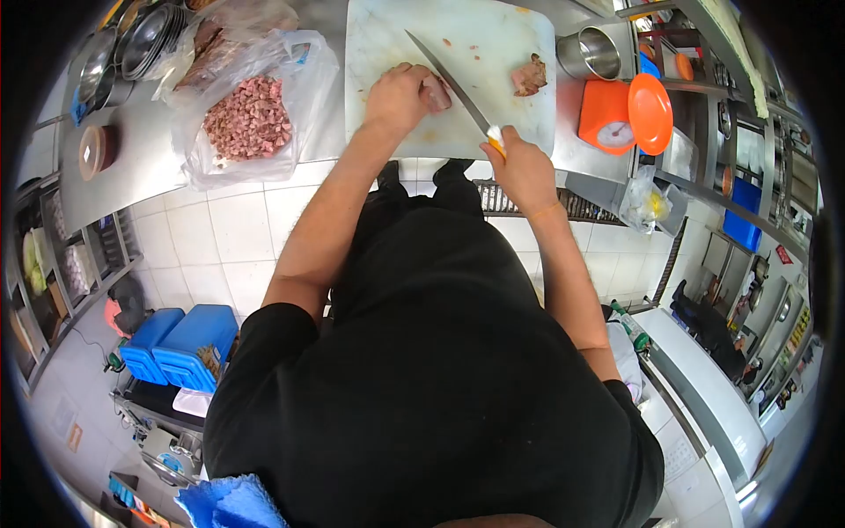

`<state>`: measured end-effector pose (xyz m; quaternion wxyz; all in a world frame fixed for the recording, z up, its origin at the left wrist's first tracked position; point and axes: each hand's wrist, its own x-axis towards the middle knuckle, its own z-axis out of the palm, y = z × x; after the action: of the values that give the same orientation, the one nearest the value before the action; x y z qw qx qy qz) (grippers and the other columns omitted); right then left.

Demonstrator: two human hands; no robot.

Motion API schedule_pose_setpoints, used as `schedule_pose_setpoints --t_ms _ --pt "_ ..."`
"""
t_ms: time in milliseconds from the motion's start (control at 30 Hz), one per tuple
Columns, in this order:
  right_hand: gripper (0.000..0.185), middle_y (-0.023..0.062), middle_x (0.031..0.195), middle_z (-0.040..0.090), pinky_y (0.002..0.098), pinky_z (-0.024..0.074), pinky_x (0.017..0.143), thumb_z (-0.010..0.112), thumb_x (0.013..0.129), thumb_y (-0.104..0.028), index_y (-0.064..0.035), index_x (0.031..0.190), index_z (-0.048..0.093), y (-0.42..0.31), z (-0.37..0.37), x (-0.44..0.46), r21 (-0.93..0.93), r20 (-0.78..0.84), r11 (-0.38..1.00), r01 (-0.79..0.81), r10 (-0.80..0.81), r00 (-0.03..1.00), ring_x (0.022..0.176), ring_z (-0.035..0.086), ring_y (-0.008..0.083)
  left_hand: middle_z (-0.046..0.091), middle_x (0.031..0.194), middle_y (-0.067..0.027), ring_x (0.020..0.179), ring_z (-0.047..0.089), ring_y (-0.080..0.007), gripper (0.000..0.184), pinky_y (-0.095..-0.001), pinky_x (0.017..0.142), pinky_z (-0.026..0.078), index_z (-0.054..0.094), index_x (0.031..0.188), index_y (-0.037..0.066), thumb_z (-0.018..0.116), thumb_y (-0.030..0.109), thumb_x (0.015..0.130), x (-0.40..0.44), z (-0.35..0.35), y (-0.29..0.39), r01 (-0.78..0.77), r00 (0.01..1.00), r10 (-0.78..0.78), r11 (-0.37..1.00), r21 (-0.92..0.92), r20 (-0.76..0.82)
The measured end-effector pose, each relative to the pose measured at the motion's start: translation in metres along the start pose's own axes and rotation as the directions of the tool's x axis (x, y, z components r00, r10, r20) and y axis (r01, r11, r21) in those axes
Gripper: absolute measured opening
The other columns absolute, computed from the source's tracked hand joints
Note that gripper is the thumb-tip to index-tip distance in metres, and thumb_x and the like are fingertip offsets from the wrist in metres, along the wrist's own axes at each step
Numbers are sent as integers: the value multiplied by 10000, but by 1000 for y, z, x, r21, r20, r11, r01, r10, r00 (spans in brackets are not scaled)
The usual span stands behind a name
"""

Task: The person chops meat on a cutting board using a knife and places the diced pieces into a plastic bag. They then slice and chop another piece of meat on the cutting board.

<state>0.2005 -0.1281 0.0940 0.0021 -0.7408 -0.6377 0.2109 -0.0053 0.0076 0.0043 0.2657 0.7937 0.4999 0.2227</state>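
My left hand [396, 95] is closed on a pinkish piece of meat [435, 94], pressing it on the white cutting board [378, 35]. In my right hand [521, 169] is a long knife [453, 85], gripped by its yellow and white handle. The blade slants up and left across the board, just right of the meat piece, its tip toward the far side. A browned meat scrap [530, 76] lies on the board's right part, and small bits are scattered near the blade. Left of the board, diced meat [248, 119] fills an open clear plastic bag [310, 70].
An orange kitchen scale [606, 113] with an orange pan [650, 113] stands right of the board, below a metal pot [590, 55]. At the far left are stacked metal bowls [151, 42] and a lidded round tub [97, 151]. Another bag of meat [207, 53] lies behind the diced meat.
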Motion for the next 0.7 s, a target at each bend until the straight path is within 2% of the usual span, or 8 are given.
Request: schedule_pose_setpoints --t_ms 100,300,700 --pt "377 250 834 745 570 580 726 663 1045 -375 -7 1072 587 -10 4 12 -14 10 1000 3 -2 1000 808 742 463 742 1094 -125 1009 731 -359 270 -468 875 596 718 1151 76 767 114 888 4 -7 6 73 995 -72 997 -5 72" --pt "347 248 845 748 573 587 745 649 1055 -333 -4 1117 557 -21 13 19 -6 68 1000 -9 9 998 815 744 469 736 1097 -126 1022 732 -360 237 -465 877 594 696 1111 57 746 91 882 12 -8 6 92 989 -89 996 -22 123" --pt "359 266 848 741 580 583 738 624 1069 -316 18 1149 522 -18 43 35 24 85 999 -40 38 996 820 739 484 724 1071 -147 1033 725 -375 213 -486 908 586 710 1091 41 721 90 884 19 -4 0 47 980 -56 998 51 192"
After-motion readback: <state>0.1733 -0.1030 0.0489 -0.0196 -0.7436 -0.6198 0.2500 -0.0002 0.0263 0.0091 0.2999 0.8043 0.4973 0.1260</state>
